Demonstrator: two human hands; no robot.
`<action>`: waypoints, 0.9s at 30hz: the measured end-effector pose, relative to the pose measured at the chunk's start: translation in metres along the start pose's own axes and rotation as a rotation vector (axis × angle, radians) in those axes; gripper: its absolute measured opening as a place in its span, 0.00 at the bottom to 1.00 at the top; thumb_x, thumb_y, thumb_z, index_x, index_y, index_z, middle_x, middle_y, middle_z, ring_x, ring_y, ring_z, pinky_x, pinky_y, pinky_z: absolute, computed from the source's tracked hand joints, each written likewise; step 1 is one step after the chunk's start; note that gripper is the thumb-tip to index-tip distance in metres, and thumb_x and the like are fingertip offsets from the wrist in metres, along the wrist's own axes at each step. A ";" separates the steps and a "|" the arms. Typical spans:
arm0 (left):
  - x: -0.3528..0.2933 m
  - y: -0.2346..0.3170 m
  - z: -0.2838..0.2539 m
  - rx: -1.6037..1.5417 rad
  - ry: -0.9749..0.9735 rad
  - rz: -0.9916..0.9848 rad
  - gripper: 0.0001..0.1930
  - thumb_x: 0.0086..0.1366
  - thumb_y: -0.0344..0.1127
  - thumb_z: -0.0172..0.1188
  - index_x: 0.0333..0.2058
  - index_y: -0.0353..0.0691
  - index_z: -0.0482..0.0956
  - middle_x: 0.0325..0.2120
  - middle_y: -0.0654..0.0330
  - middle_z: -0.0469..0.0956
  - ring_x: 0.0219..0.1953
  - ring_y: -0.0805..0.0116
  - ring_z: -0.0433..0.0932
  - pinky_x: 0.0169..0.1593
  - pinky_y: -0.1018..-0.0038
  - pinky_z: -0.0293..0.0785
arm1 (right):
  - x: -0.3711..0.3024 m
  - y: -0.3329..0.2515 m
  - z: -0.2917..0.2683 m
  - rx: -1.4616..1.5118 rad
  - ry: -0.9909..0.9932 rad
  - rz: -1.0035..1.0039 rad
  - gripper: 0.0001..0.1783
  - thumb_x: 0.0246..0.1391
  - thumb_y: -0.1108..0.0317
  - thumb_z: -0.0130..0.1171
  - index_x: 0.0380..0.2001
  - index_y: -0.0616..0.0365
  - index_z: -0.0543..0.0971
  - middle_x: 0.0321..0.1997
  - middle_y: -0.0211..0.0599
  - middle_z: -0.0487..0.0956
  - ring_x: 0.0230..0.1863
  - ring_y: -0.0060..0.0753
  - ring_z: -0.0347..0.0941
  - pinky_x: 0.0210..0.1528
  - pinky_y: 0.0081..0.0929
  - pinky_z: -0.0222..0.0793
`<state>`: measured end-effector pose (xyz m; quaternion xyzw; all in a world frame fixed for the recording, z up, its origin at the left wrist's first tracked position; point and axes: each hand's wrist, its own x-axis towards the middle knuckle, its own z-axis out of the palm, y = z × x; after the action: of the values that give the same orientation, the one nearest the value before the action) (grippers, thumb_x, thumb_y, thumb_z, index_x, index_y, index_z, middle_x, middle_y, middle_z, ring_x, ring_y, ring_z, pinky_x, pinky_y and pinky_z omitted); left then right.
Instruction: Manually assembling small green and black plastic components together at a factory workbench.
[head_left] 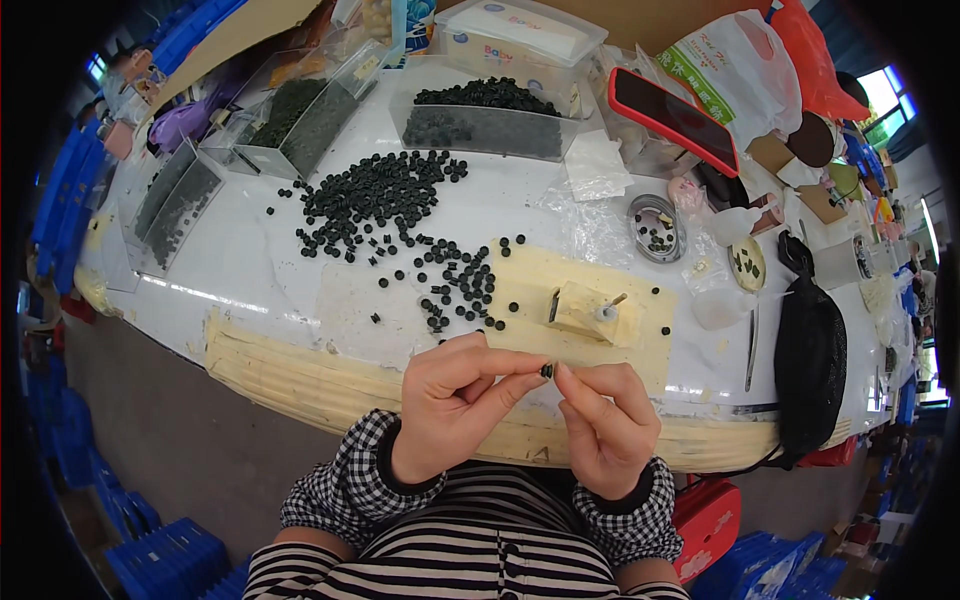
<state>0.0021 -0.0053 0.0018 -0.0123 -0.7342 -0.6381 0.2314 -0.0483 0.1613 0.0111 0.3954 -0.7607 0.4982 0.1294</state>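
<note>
At the near edge of the bench point(240, 295), two hands meet over one small black piece point(547, 370)

From where I stand, the person's left hand point(440, 410) has thumb and index fingers point(500, 362) clamped on that spool-shaped piece, which is held up in front of the striped top point(470, 545). The right hand point(612, 420) comes to it from the other side, index fingertip at the piece; whether it grips too, I can't tell.

Just beyond the hands, a yellow block point(580, 325) with a pale grey peg point(606, 314) sits on a yellow sheet point(520, 275). Left of it spreads a loose heap of similar black pieces point(375, 195), trailing toward the sheet. Behind the heap, a clear bin point(575, 135) holds plenty more. A phone in a red case point(680, 120) leans to the right of that bin. Farther right, metal tweezers point(752, 350) lie beside a black mesh pouch point(810, 350), which droops over the bench's front edge.
</note>
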 end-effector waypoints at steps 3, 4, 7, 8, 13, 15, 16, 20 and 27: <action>0.000 -0.001 0.000 -0.003 0.002 0.007 0.12 0.53 0.21 0.67 0.38 0.39 0.85 0.15 0.70 0.62 0.16 0.83 0.57 0.21 0.82 0.51 | 0.000 0.000 -0.001 -0.006 0.002 0.003 0.21 0.42 0.82 0.65 0.43 0.61 0.82 0.36 0.37 0.79 0.32 0.33 0.73 0.33 0.24 0.69; 0.000 -0.001 0.000 -0.002 0.000 0.007 0.12 0.53 0.21 0.67 0.38 0.39 0.85 0.15 0.70 0.62 0.16 0.83 0.57 0.21 0.83 0.51 | 0.001 -0.001 -0.001 -0.005 -0.001 0.004 0.21 0.42 0.83 0.65 0.43 0.61 0.82 0.36 0.36 0.79 0.32 0.33 0.73 0.33 0.24 0.69; 0.000 -0.001 0.000 -0.011 0.000 0.008 0.12 0.53 0.21 0.67 0.38 0.39 0.85 0.15 0.70 0.63 0.16 0.83 0.57 0.21 0.83 0.51 | 0.001 -0.001 -0.001 0.006 -0.011 0.001 0.21 0.42 0.83 0.65 0.44 0.61 0.82 0.36 0.36 0.79 0.32 0.33 0.73 0.33 0.24 0.69; 0.000 0.000 0.000 -0.015 0.000 0.009 0.12 0.53 0.21 0.67 0.38 0.39 0.85 0.15 0.70 0.63 0.16 0.83 0.57 0.21 0.83 0.50 | 0.001 -0.001 -0.001 0.012 -0.014 -0.001 0.21 0.42 0.83 0.64 0.44 0.61 0.82 0.36 0.36 0.79 0.32 0.33 0.73 0.33 0.24 0.69; 0.000 0.000 0.000 -0.015 -0.010 0.000 0.12 0.53 0.22 0.67 0.38 0.39 0.85 0.15 0.70 0.63 0.17 0.83 0.57 0.21 0.82 0.51 | 0.001 -0.001 -0.001 0.023 -0.034 0.003 0.22 0.40 0.82 0.65 0.43 0.61 0.82 0.36 0.36 0.79 0.32 0.33 0.73 0.33 0.25 0.69; -0.001 0.000 0.000 -0.017 -0.007 -0.013 0.11 0.53 0.21 0.67 0.37 0.39 0.85 0.14 0.70 0.62 0.17 0.83 0.57 0.22 0.82 0.51 | 0.001 0.001 -0.002 0.022 -0.047 -0.003 0.22 0.40 0.82 0.65 0.43 0.60 0.82 0.37 0.36 0.79 0.32 0.34 0.73 0.32 0.25 0.69; -0.002 0.001 0.001 -0.022 -0.001 -0.031 0.11 0.52 0.21 0.67 0.36 0.38 0.85 0.14 0.71 0.62 0.18 0.82 0.57 0.22 0.82 0.52 | 0.001 0.001 -0.002 0.020 -0.052 -0.007 0.22 0.39 0.82 0.65 0.43 0.60 0.82 0.37 0.36 0.79 0.31 0.34 0.73 0.32 0.25 0.69; -0.002 0.003 0.002 -0.028 0.013 -0.050 0.11 0.52 0.20 0.68 0.35 0.38 0.85 0.14 0.71 0.62 0.18 0.82 0.57 0.23 0.83 0.52 | 0.000 0.002 -0.002 0.023 -0.068 -0.005 0.23 0.39 0.82 0.65 0.44 0.59 0.82 0.38 0.35 0.80 0.31 0.34 0.73 0.32 0.25 0.69; -0.004 -0.003 -0.001 -0.056 -0.004 -0.034 0.10 0.55 0.23 0.67 0.37 0.40 0.85 0.15 0.71 0.63 0.18 0.83 0.57 0.22 0.83 0.51 | 0.001 0.002 -0.002 0.014 -0.079 -0.016 0.23 0.39 0.82 0.65 0.44 0.59 0.82 0.38 0.35 0.79 0.31 0.34 0.73 0.32 0.25 0.70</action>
<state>0.0048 -0.0055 -0.0020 -0.0074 -0.7165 -0.6625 0.2184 -0.0507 0.1634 0.0113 0.4217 -0.7586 0.4864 0.1004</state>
